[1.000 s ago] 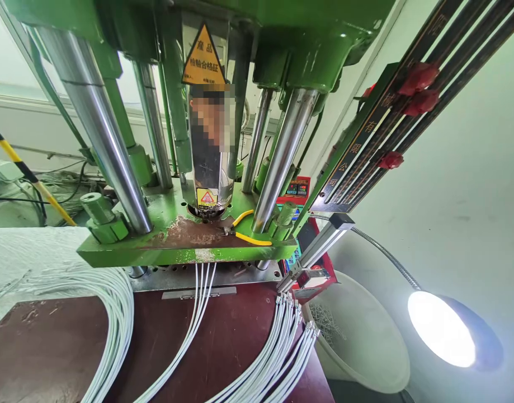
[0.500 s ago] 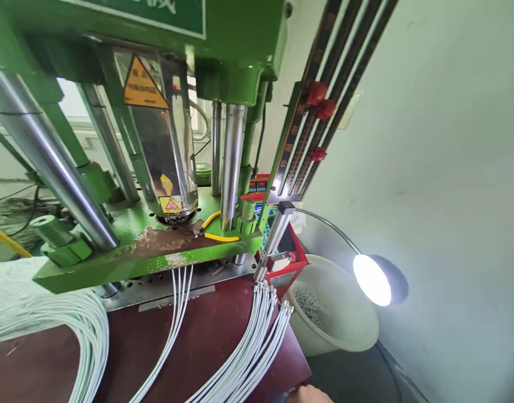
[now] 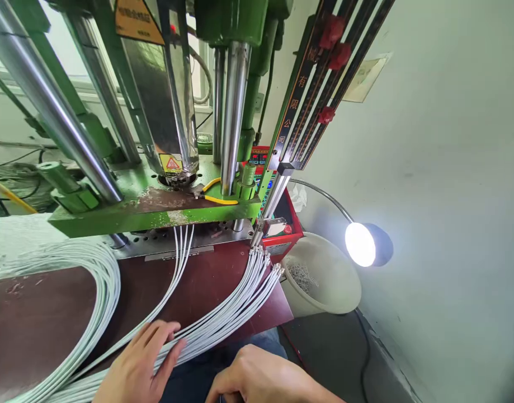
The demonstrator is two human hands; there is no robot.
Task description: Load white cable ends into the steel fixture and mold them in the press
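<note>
Left hand (image 3: pixel 141 366) lies flat, fingers spread, on the white cables (image 3: pixel 223 316) at the table's (image 3: pixel 38 313) near edge. Right hand (image 3: pixel 260 378) curls just beside them; whether it grips anything, I cannot tell. Cable ends fan out toward the green press (image 3: pixel 156 207), beyond them the bucket (image 3: pixel 336 291) and lit lamp (image 3: pixel 366 245).

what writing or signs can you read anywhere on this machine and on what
"械 有 限 公 司": running down the black rail right of the press.
Orange triangle label on the steel guard: cut off and blurred, unreadable.
Small yellow sticker at the guard's foot: red warning triangle, text too small.
Paper on the wall: unreadable.
</note>
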